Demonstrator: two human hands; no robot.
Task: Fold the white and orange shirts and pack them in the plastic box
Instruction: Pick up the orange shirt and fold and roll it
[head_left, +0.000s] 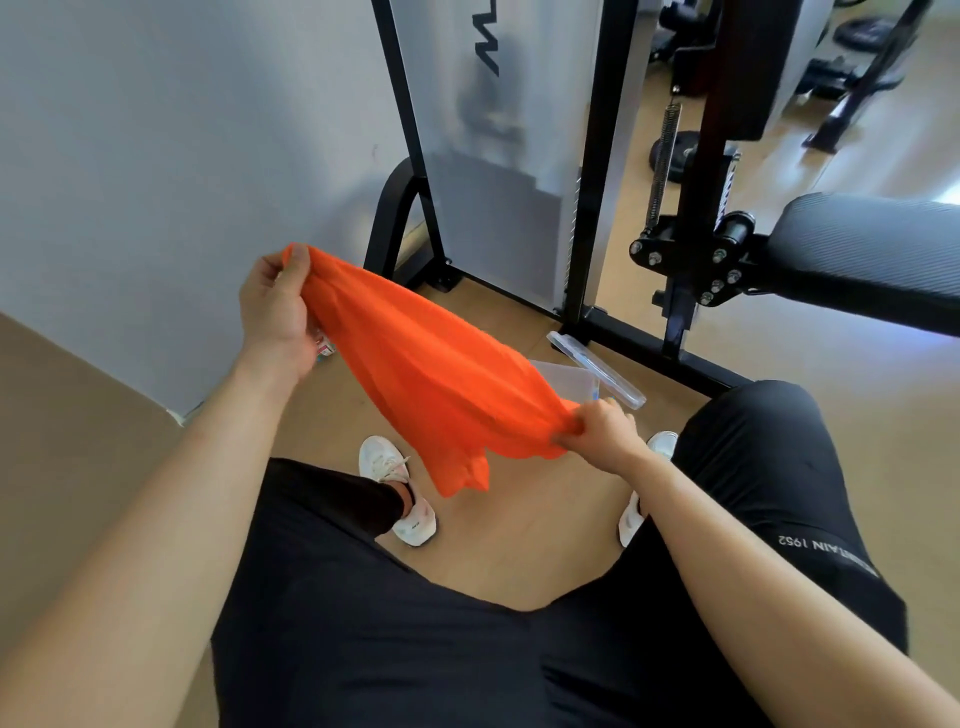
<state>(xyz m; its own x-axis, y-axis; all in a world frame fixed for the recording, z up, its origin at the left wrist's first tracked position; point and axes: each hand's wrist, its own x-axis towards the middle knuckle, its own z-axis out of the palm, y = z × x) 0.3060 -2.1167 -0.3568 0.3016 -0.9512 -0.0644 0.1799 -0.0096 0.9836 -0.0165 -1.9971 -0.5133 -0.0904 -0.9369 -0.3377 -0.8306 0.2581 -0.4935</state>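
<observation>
Seated in black trousers (389, 649), holds orange shirt (426, 379) stretched in mid-air, pinches one bunched end in left hand (275, 312), grips the other in right hand (602, 431). Looks mid-fold; needs doubling over next, then lowering into plastic box (569, 376) just behind.

The black trousers (810, 551) carry white lettering on the right leg, upside down to the camera: "…NTAIN 1952". Black letters on the far grey machine panel (483, 130) are cut off and unreadable.

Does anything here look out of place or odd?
Nothing looks spilled or damaged. The orange fabric shirt hangs bunched and unfolded between the left hand and right hand. The clear plastic box is open, its flat clear lid beside it.
</observation>
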